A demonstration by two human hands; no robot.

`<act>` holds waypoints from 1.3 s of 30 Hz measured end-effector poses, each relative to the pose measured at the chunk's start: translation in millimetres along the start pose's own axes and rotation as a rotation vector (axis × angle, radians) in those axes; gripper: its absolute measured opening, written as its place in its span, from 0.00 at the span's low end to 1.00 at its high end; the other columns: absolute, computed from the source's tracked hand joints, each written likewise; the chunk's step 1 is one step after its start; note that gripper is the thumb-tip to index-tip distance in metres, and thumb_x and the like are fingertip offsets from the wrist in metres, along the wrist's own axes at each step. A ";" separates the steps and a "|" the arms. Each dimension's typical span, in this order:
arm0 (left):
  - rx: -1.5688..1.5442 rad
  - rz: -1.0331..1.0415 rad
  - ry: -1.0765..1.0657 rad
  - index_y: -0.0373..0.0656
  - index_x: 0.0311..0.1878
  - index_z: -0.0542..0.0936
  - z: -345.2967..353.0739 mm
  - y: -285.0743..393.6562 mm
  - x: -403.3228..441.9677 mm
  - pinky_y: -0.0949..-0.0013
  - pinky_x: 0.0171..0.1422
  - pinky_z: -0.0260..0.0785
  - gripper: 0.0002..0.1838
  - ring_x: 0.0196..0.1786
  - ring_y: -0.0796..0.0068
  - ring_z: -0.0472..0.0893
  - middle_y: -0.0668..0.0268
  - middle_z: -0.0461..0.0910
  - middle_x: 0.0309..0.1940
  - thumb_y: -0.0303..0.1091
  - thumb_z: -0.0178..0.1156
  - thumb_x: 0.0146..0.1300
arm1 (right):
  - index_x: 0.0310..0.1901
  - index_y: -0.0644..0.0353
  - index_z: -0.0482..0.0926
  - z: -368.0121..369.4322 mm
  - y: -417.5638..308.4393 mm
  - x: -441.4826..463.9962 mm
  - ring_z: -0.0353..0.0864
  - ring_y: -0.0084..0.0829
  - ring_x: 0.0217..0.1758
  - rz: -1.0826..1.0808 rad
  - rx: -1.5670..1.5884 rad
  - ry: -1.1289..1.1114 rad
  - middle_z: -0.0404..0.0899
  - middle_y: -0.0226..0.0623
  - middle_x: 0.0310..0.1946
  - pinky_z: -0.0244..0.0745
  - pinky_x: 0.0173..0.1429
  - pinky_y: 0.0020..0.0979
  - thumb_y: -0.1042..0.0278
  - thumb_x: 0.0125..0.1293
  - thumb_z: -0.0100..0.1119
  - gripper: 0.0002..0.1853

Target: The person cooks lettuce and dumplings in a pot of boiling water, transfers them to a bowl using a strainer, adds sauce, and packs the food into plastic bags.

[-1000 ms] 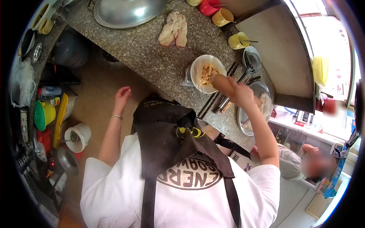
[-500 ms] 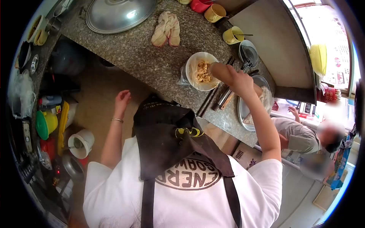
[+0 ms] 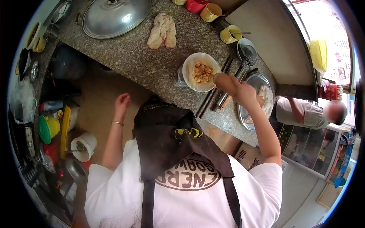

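Observation:
My right hand [image 3: 245, 93] is closed round a thick brown wooden tool [image 3: 226, 84], whose blunt end is at the right rim of a white bowl [image 3: 185, 72]. Light brown pieces of food [image 3: 203, 72] lie in the bowl, which is lined with clear plastic. Off the counter on the left, my left hand [image 3: 122, 102] hangs over the floor, its fingers loosely curled and apart, with nothing visible in it. Beside the bowl are dark sticks [image 3: 207, 102] and a metal strainer [image 3: 249, 54]. A metal tray [image 3: 243, 110] with a pale cloth or bag lies under my right forearm.
On the counter [image 3: 129, 57] lie a large metal lid [image 3: 114, 19] and a crumpled cloth [image 3: 162, 32]. Yellow cups [image 3: 230, 34] stand along the back. White bucket [image 3: 83, 146] and green-lidded tub [image 3: 48, 129] are at the left. Another person [image 3: 304, 112] is at the far right.
The view has shifted slightly, and the bowl appears a little further left. My right hand still grips the wooden tool at the bowl's rim. The other person has changed posture and place.

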State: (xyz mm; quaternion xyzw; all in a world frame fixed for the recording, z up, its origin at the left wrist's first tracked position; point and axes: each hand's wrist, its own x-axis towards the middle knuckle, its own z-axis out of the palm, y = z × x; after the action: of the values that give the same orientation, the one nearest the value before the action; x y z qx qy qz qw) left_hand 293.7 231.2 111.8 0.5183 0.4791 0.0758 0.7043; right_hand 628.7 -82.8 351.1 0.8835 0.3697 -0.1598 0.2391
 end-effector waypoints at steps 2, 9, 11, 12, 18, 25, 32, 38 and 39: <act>0.000 -0.010 0.003 0.43 0.48 0.73 3.7 5.0 -1.3 0.75 0.41 0.69 0.15 0.39 0.78 0.75 0.70 0.74 0.39 0.36 0.57 0.59 | 0.63 0.40 0.55 -1.4 4.9 -4.6 0.78 0.43 0.37 0.066 0.075 0.031 0.74 0.44 0.37 0.74 0.38 0.39 0.65 0.44 0.62 0.41; -0.001 0.045 0.044 0.42 0.44 0.75 14.4 10.1 6.3 0.78 0.36 0.67 0.11 0.35 0.82 0.74 0.70 0.75 0.33 0.34 0.56 0.59 | 0.64 0.44 0.53 -22.3 18.7 -38.4 0.74 0.47 0.46 0.051 0.562 0.304 0.71 0.45 0.47 0.70 0.49 0.39 0.68 0.41 0.66 0.46; 0.022 0.052 0.036 0.42 0.44 0.75 16.7 12.4 4.4 0.78 0.36 0.67 0.11 0.35 0.82 0.74 0.70 0.75 0.32 0.34 0.56 0.59 | 0.64 0.47 0.53 -37.4 18.8 -38.6 0.73 0.46 0.48 0.047 0.721 0.424 0.71 0.46 0.48 0.69 0.51 0.38 0.69 0.41 0.66 0.46; 0.022 0.086 0.022 0.42 0.44 0.75 19.1 16.3 0.7 0.78 0.36 0.67 0.11 0.34 0.82 0.74 0.71 0.75 0.32 0.34 0.56 0.59 | 0.64 0.50 0.53 -44.7 21.3 -36.5 0.73 0.44 0.50 0.042 0.876 0.541 0.70 0.46 0.50 0.68 0.52 0.36 0.70 0.41 0.67 0.47; -0.063 0.180 -0.009 0.43 0.40 0.75 31.3 8.6 17.4 0.79 0.29 0.64 0.07 0.27 0.84 0.71 0.73 0.72 0.26 0.28 0.57 0.57 | 0.64 0.61 0.49 -130.5 96.4 0.6 0.67 0.35 0.55 -0.166 1.225 1.213 0.64 0.42 0.55 0.63 0.58 0.34 0.69 0.42 0.70 0.49; -0.108 0.254 0.076 0.43 0.37 0.74 22.1 -16.5 15.7 0.80 0.24 0.61 0.06 0.23 0.85 0.69 0.73 0.72 0.24 0.31 0.57 0.57 | 0.64 0.65 0.44 -269.1 205.4 103.6 0.58 0.39 0.62 -0.076 1.237 1.754 0.55 0.49 0.59 0.56 0.63 0.35 0.59 0.42 0.71 0.53; -0.166 -0.018 0.198 0.42 0.39 0.73 8.7 -16.7 -40.1 0.80 0.23 0.63 0.07 0.26 0.82 0.72 0.70 0.73 0.29 0.29 0.56 0.58 | 0.65 0.64 0.42 -275.7 237.3 178.2 0.52 0.44 0.66 0.330 1.179 1.640 0.51 0.54 0.62 0.50 0.67 0.37 0.50 0.39 0.71 0.58; -0.089 -0.034 0.174 0.41 0.47 0.71 -4.0 -25.0 -24.1 0.79 0.22 0.58 0.15 0.24 0.82 0.69 0.70 0.73 0.28 0.35 0.57 0.59 | 0.58 0.60 0.60 -170.0 183.2 113.3 0.69 0.39 0.53 0.104 1.065 1.681 0.70 0.46 0.49 0.63 0.56 0.35 0.54 0.50 0.65 0.37; -0.064 -0.022 0.143 0.41 0.46 0.72 -6.9 -19.8 -21.5 0.79 0.22 0.59 0.14 0.24 0.82 0.70 0.70 0.74 0.27 0.35 0.57 0.59 | 0.53 0.59 0.65 -116.4 171.6 110.4 0.74 0.32 0.45 0.066 1.104 1.636 0.74 0.42 0.42 0.68 0.50 0.32 0.61 0.54 0.62 0.26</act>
State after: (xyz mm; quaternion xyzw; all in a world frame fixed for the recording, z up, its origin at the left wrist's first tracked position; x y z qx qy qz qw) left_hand 269.4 213.8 108.7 0.4835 0.5311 0.1203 0.6853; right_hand 840.8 -61.3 449.8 0.7190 0.2698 0.3569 -0.5318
